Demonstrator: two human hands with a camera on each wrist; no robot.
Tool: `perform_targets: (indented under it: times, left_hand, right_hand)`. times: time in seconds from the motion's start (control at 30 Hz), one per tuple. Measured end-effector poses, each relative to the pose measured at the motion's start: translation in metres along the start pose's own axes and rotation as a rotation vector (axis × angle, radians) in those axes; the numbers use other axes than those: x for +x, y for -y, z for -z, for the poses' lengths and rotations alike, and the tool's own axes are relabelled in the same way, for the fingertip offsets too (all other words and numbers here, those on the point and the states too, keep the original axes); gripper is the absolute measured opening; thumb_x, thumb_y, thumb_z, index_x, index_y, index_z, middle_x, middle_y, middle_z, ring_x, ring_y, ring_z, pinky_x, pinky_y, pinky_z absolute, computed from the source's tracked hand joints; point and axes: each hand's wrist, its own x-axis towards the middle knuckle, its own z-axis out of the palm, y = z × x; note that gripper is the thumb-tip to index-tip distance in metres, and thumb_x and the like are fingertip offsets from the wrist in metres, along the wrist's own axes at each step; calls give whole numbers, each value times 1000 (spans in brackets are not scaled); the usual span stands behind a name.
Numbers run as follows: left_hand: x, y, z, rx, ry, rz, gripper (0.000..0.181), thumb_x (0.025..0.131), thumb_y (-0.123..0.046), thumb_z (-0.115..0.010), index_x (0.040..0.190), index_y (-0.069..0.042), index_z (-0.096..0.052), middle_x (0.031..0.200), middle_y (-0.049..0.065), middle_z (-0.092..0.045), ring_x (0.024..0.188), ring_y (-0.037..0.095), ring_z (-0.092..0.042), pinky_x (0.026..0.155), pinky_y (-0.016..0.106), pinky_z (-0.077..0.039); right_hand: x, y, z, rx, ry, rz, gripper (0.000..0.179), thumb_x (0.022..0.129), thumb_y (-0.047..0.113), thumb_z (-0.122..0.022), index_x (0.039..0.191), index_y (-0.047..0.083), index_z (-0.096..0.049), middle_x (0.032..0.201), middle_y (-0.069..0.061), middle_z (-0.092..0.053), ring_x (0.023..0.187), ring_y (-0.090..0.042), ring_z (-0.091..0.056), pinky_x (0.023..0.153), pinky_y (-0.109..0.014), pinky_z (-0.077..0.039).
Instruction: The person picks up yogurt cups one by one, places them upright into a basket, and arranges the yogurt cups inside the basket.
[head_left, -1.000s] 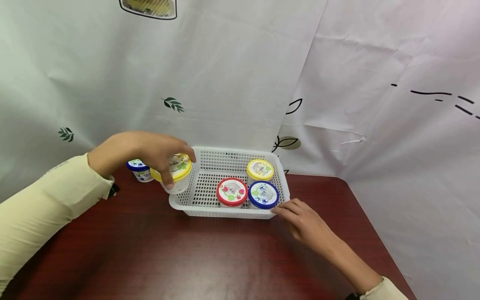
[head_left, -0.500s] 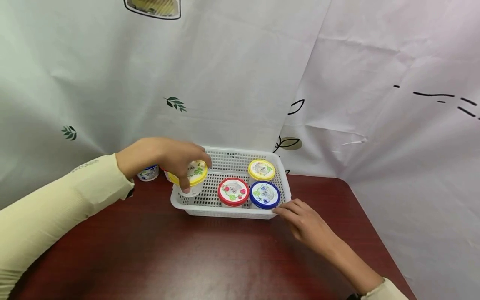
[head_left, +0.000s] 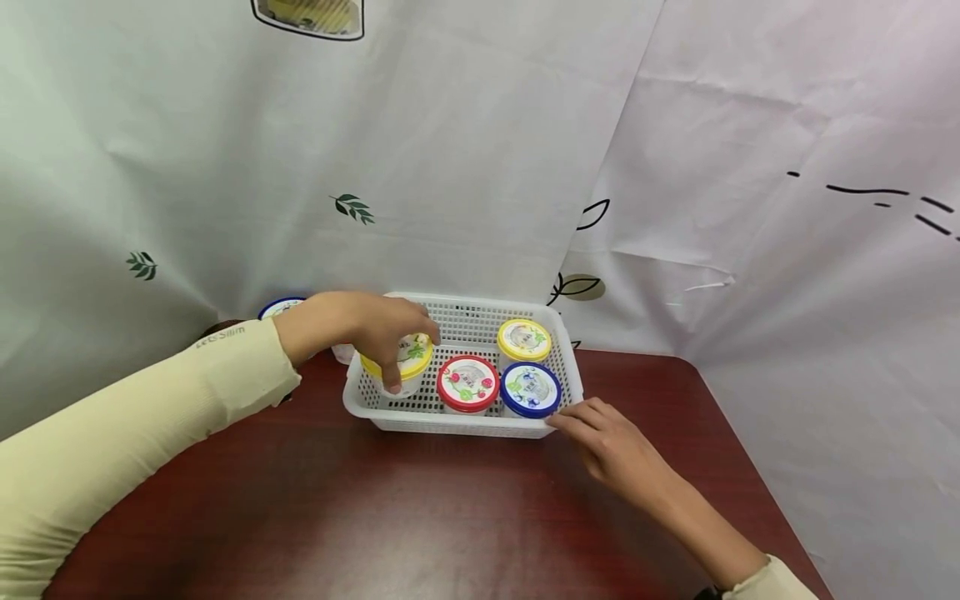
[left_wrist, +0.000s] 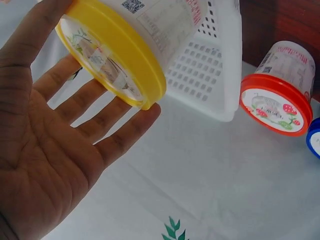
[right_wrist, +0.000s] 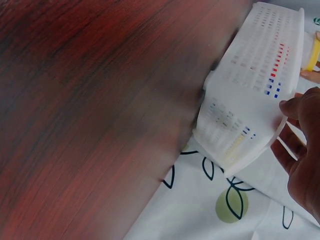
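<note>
Head view: my left hand (head_left: pixel 381 327) holds a yellow-lidded tub (head_left: pixel 412 367) by its lid (left_wrist: pixel 120 47), the white basket (head_left: pixel 450 425) beneath, a red-lidded tub (head_left: pixel 468 382) just right of my grip; this lid-only hold could slip, or sideways drift cause a knock, while my right hand (head_left: pixel 609 440) pinches the basket.

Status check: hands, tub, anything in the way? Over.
Left hand grips yellow-lidded tub by its lid. Right hand on white basket, near right corner. Tub at basket's left end, floor contact unclear. Red-lidded tub close on its right.
</note>
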Motion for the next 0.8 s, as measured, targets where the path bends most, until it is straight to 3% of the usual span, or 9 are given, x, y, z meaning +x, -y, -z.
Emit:
perform_targets:
  times: [0.53,0.8]
  left_hand:
    - [17,9,-20,-16,23,55,90,84,-37,-101,164,-26,-59,167,12,-55,145,34,-53,120,62,-54]
    - [22,12,-27,-32,-3,28,91,85,-36,-101,164,-21,-59,170,15,-53,150,36,-52,127,61,-48]
  right_hand:
    - [0,-1,-1,12,-4,5,48,85,-7,-86,129,12,-80,122,-2,-79,106,-19,-70,91,-39,-62]
    - [0,-1,0,9,2,-4,48,85,-7,-86,129,13,-80,122,-1,-79,107,-19,-70,91,-39,-62]
